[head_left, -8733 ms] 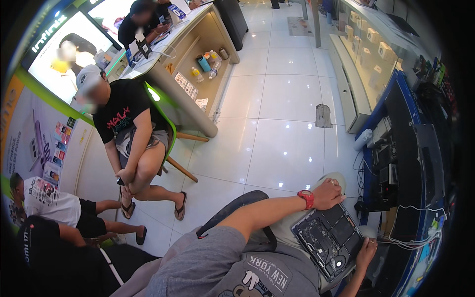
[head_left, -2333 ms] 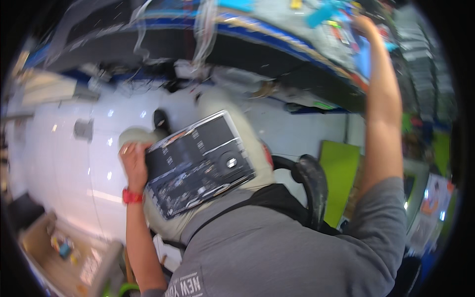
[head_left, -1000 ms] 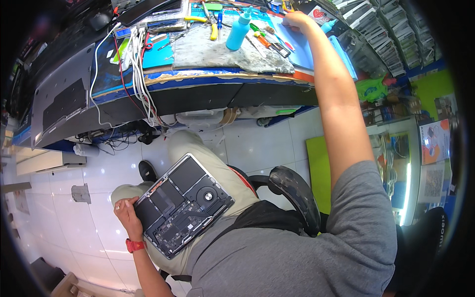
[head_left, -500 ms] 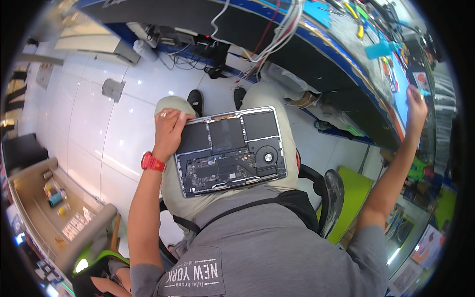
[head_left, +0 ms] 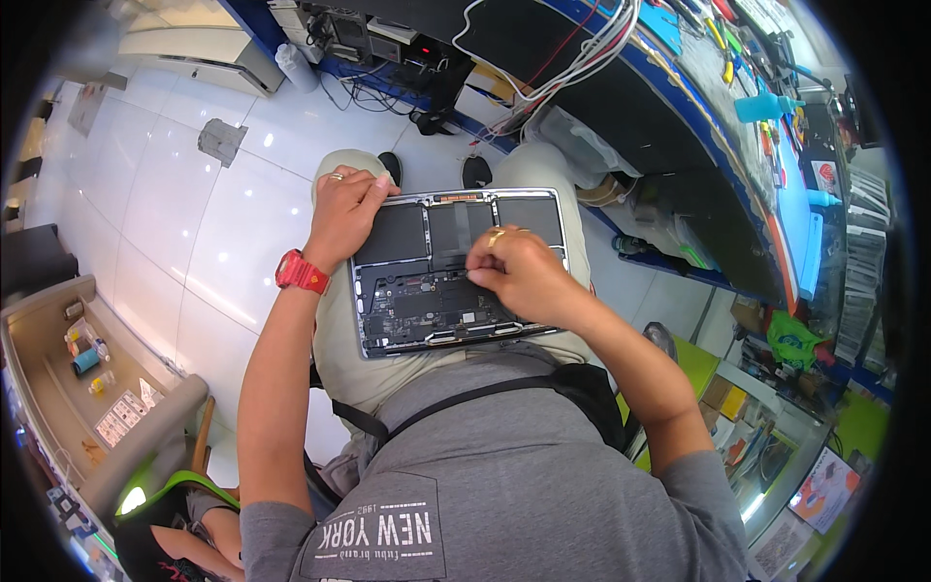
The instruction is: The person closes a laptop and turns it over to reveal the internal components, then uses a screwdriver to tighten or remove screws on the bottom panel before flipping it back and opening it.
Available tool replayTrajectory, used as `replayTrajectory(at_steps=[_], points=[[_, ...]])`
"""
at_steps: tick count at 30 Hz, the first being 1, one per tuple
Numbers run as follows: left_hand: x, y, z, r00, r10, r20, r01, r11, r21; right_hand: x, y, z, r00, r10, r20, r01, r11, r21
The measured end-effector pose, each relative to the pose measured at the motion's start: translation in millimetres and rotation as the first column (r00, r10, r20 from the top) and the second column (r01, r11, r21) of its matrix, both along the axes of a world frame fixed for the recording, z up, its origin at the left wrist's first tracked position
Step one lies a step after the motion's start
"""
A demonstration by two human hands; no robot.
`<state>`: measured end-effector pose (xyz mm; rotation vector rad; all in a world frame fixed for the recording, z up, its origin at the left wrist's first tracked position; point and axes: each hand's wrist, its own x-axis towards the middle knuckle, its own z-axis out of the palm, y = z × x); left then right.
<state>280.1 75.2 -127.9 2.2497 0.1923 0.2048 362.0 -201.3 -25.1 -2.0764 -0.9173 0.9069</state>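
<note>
An opened laptop base (head_left: 417, 308) lies across my lap, its inside facing up. Black battery packs (head_left: 396, 233) fill its far side, and a dark circuit board lies along the near side. My left hand (head_left: 347, 211) grips the laptop at its far left corner, fingers closed on the edge. Over the middle of the board, my right hand (head_left: 516, 270) is closed with fingertips pinched together. Whether a small thing is in that pinch I cannot make out. The right hand covers part of the board and the fan area.
A cluttered workbench (head_left: 703, 126) runs along the right, with pliers and a light blue bottle (head_left: 761, 107) on it. White cables (head_left: 582, 63) hang over its edge. At lower left, a beige open case (head_left: 58, 364) holds small items; another person (head_left: 184, 538) sits nearby.
My right hand has come from the bench at the right to the middle of the laptop, its fingers now pinched over the board. My left hand still holds the far left corner.
</note>
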Motion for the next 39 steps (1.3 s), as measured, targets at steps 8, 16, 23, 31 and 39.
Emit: replayTrajectory(at_steps=[8, 16, 23, 31, 39], points=[[-0.8, 0.6, -6.7, 1.0, 0.019, -0.003, -0.019, 1.0, 0.018, -14.2, 27.7, -22.2, 0.984, 0.124, 0.127, -0.121, 0.992, -0.03], [-1.3, -1.0, -1.3, 1.0, 0.017, 0.006, -0.018, 0.997, 0.077, -18.7, 27.6, -36.8, 0.926, 0.218, 0.308, -0.242, 0.969, 0.042], [-1.3, -0.3, -5.6, 1.0, 0.014, 0.019, -0.016, 0.995, 0.094, -23.8, 26.6, -33.8, 0.853, 0.24, 0.463, -0.271, 0.962, 0.0], [-2.0, 0.0, -9.4, 0.999, 0.032, 0.029, -0.034, 0.998, 0.059, -26.9, 23.4, -37.3, 0.877, 0.185, 0.442, -0.223, 0.974, 0.034], [-1.0, -1.6, -4.1, 0.999, 0.021, 0.025, -0.023, 0.996, 0.085, -27.1, 22.2, -36.7, 0.884, 0.166, 0.436, -0.208, 0.977, 0.049]])
